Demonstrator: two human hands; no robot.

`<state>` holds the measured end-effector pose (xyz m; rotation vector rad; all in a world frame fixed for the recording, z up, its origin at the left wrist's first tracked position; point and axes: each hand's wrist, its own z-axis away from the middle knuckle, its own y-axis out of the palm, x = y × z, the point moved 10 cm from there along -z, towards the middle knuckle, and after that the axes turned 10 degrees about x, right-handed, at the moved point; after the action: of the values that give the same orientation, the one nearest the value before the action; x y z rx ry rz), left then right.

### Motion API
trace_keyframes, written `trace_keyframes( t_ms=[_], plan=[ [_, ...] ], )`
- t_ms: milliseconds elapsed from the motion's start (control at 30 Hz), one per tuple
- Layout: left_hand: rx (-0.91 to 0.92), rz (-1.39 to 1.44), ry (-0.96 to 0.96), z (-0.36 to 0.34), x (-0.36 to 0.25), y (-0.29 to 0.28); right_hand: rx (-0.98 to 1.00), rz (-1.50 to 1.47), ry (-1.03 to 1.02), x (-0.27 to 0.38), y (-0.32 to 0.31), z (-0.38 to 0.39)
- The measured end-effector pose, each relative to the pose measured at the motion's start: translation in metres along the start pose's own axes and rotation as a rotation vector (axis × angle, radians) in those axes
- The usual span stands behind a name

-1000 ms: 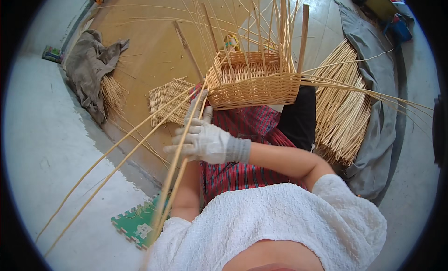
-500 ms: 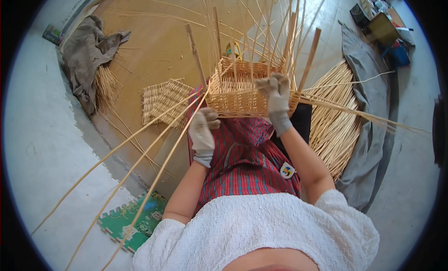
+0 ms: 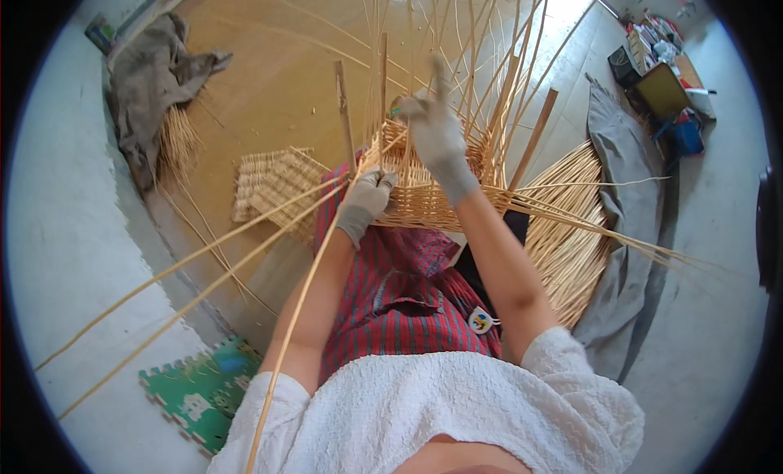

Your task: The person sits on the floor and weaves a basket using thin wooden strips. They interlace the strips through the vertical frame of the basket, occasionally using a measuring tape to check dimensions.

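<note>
A half-woven wicker basket (image 3: 424, 205) rests on my lap, its loose upright canes fanning out at the back and thick wooden sticks standing at its corners. My left hand (image 3: 369, 195), in a pale work glove, is closed on the basket's near left corner. Long wicker strands (image 3: 212, 285) run out from that corner to the lower left, one crossing over my left forearm. Above the basket, among the uprights, hangs my gloved right hand (image 3: 440, 139). Its index finger points up and another finger sticks out leftward; the fingertips are slightly blurred, and I see nothing held there.
Woven wicker panels (image 3: 281, 188) lie on the floor to the left. A sheaf of wicker rods (image 3: 567, 237) sits on grey cloth (image 3: 632, 205) at the right. Further off are a cloth-covered bundle (image 3: 155, 86), a green foam mat (image 3: 200, 392) and a blue container (image 3: 685, 135).
My right hand has left the basket's near right rim, moving left and up over the basket, fingers extending. My left hand has risen rightward and closed on the near left corner.
</note>
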<state>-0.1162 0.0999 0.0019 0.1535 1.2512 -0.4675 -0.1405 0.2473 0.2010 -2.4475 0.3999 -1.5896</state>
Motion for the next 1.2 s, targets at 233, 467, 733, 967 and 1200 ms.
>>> trace_keyframes(
  t_ms=[233,467,733,967,1200],
  plan=[
    [0.155,0.554,-0.080,0.026,-0.032,0.028,-0.375,-0.524,0.099,-0.091,-0.064,0.165],
    [-0.241,0.257,-0.081,0.011,-0.022,0.018,-0.140,-0.638,0.125,-0.061,-0.032,0.165],
    [0.221,-0.521,-0.070,0.009,-0.087,0.083,-0.520,-0.438,0.360,-0.099,-0.130,0.209],
    [0.235,-0.032,-0.066,0.006,-0.056,0.115,-0.045,0.615,0.001,-0.024,-0.093,0.027],
    [0.174,0.134,-0.010,-0.005,-0.050,0.102,-0.467,-0.132,0.129,-0.071,-0.161,0.179]
  ],
)
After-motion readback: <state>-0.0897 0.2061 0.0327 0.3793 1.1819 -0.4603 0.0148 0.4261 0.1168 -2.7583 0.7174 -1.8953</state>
